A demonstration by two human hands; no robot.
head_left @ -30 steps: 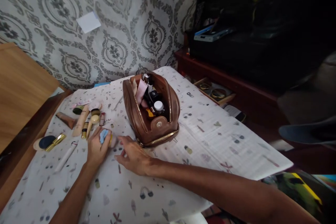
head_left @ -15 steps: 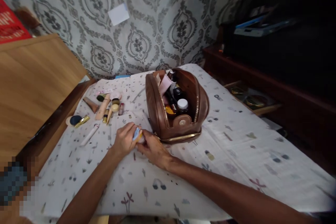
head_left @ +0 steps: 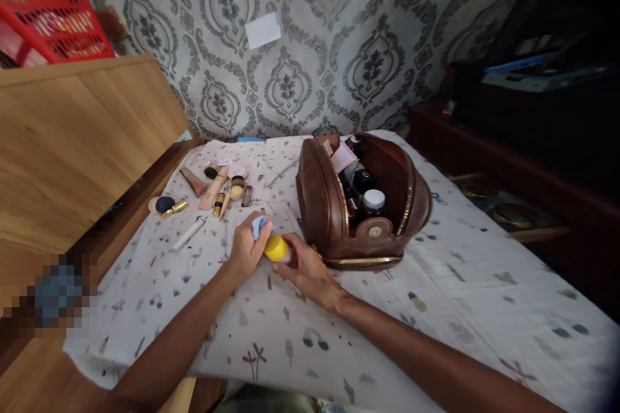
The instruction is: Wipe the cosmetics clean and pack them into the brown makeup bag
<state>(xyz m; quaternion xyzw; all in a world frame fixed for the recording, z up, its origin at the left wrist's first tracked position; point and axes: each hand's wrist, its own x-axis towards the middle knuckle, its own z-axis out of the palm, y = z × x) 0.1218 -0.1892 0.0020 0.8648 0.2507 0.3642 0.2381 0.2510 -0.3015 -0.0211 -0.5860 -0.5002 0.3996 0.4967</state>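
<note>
My left hand (head_left: 248, 247) is closed on a crumpled light blue cloth (head_left: 260, 226), its fingers bunched around it. In my right hand (head_left: 310, 270) is a small bottle (head_left: 278, 249) with a yellow cap, tilted toward the left hand. The cloth and the cap are close together; whether they touch I cannot tell. Just beyond the right hand stands an unzipped brown makeup bag (head_left: 358, 239). Inside it are a jar (head_left: 374, 200) with a white lid, a black-capped bottle (head_left: 364, 179) and a pale pink item (head_left: 344, 158).
Makeup lies on the patterned cloth to the left: a white tube (head_left: 188, 233), a gold lipstick (head_left: 175, 208), a beige tube (head_left: 214, 188) and several small jars. A wooden panel (head_left: 97, 142) borders the left, below a red basket (head_left: 53, 6). An open drawer (head_left: 513, 213) is at right.
My hands have parted slightly, so the yellow cap and blue cloth now show more clearly. The whole view has shifted, with the scene lying farther right.
</note>
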